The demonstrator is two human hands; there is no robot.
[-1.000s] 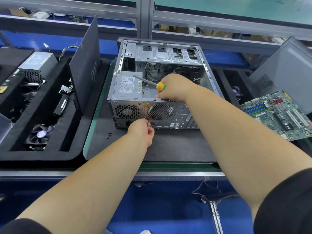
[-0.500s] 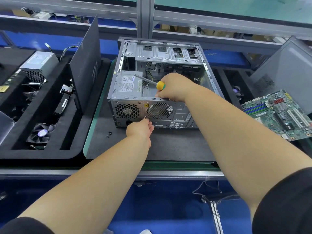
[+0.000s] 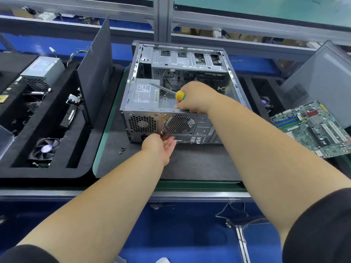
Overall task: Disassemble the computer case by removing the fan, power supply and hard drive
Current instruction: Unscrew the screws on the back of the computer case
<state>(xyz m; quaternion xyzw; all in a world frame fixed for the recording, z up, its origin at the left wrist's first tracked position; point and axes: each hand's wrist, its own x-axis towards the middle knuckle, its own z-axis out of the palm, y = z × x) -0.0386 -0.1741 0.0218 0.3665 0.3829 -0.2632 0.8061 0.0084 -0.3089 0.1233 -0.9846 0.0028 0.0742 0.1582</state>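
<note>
Nearest the camera, the person's two bare forearms reach onto one dark grey work mat (image 3: 190,164). The left hand (image 3: 158,147) sits at the lower rear face of the open silver metal computer case (image 3: 190,59), fingers loosely extended, palm turned up, touching the panel just below the round perforated fan grille (image 3: 179,123); whether it holds anything cannot be told. Two small dark screws (image 3: 121,150) lie loose on the mat left of that hand. The right hand (image 3: 195,97) rests on the case's upper rear edge, fingers curled around one screwdriver with a yellow and green handle (image 3: 180,95), its steel shaft pointing left over the grey box-shaped power supply with a white label (image 3: 145,95), which is seated in the case's rear left corner. Left of the mat, one black foam tray (image 3: 76,168) holds one black case fan (image 3: 45,149) and, further back, one separate grey power supply unit (image 3: 44,72). One dark side panel (image 3: 96,73) stands upright between tray and case. At right lies one green motherboard (image 3: 313,128).
</note>
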